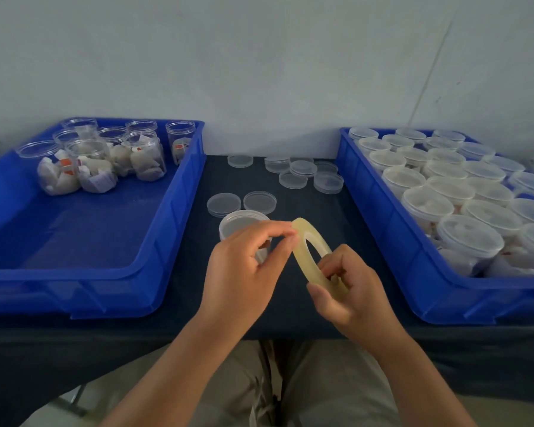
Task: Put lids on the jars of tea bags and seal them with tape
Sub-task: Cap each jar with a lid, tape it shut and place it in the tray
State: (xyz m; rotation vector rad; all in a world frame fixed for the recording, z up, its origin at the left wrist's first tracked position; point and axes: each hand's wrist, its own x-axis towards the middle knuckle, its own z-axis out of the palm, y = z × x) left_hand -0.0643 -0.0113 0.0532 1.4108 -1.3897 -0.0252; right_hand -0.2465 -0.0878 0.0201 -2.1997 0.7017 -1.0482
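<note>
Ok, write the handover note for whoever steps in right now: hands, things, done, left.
Hands: left hand pinches the top edge of the tape roll; right hand grips its lower part.
A lidded jar stands on the table behind the left hand; no tape visible on it.
Done: closed jars fill the right bin.
Left: seal this jar; open jars in the left bin need the loose lids.
</note>
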